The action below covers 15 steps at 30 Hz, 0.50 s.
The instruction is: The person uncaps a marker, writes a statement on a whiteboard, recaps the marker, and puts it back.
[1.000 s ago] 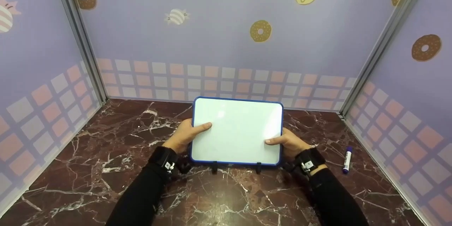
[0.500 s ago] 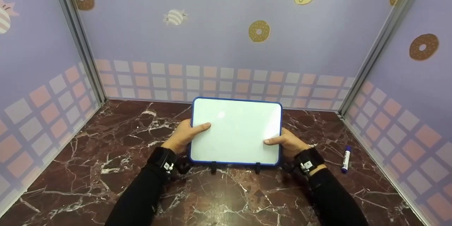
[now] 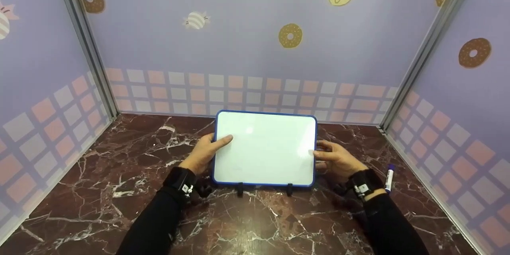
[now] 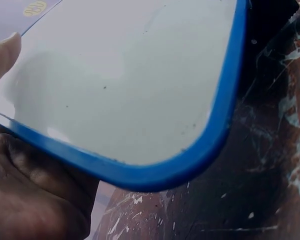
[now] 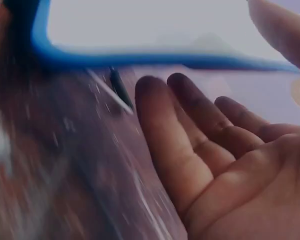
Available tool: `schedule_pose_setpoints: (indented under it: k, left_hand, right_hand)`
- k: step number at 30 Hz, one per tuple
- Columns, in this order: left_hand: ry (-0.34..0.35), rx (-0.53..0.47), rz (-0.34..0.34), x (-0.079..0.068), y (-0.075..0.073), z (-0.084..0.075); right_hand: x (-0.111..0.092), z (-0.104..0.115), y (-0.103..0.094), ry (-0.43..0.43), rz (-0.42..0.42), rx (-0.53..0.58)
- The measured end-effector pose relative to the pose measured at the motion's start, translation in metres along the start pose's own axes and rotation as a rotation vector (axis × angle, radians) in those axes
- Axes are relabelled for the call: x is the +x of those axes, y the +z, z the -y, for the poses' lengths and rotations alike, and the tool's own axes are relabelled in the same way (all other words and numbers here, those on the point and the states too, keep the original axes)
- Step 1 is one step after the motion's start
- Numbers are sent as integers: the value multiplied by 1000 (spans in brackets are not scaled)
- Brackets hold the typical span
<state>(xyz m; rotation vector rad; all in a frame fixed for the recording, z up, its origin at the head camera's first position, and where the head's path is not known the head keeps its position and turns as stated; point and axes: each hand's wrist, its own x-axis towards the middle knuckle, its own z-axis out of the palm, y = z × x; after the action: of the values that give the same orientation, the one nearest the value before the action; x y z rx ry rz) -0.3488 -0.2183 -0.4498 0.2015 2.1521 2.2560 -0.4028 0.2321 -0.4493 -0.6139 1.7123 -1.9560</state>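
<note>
A small whiteboard (image 3: 265,149) with a blue frame stands tilted back on the table, two short black feet (image 3: 240,189) showing under its lower edge. My left hand (image 3: 201,154) holds its left side, thumb across the white face and the other fingers behind it. In the left wrist view the palm (image 4: 35,195) lies just outside the blue frame. At the right edge, my right hand (image 3: 338,159) has its thumb tip over the frame. The right wrist view shows its fingers (image 5: 162,125) loosely extended, with a gap between them and the board.
A white marker (image 3: 390,177) with purple ends lies on the marble-patterned table (image 3: 255,223) to the right, partly overlapped by my right wrist strap. Purple patterned panels (image 3: 255,48) enclose the back and both sides.
My right hand has loosened and slid outward to the right, its thumb drawn back from the board's face to the edge. My left thumb has drawn slightly left. The board keeps its place.
</note>
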Motion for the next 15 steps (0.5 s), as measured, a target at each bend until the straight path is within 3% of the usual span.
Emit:
schedule_pose_setpoints:
  k: [4, 8, 13, 15]
  left_hand:
    - [-5, -5, -4, -1, -1, -2]
    - [0, -1, -10, -1, -1, -4]
    - [16, -1, -31, -1, -1, -4]
    - [16, -14, -32, -1, -1, -4]
  right_hand:
    - [-22, 9, -27, -13, -41, -67]
    - [-45, 20, -48, -3, -225, -242]
    - [-68, 26, -78, 42, -444, -528]
    - [-78, 28, -89, 62, -514, -722]
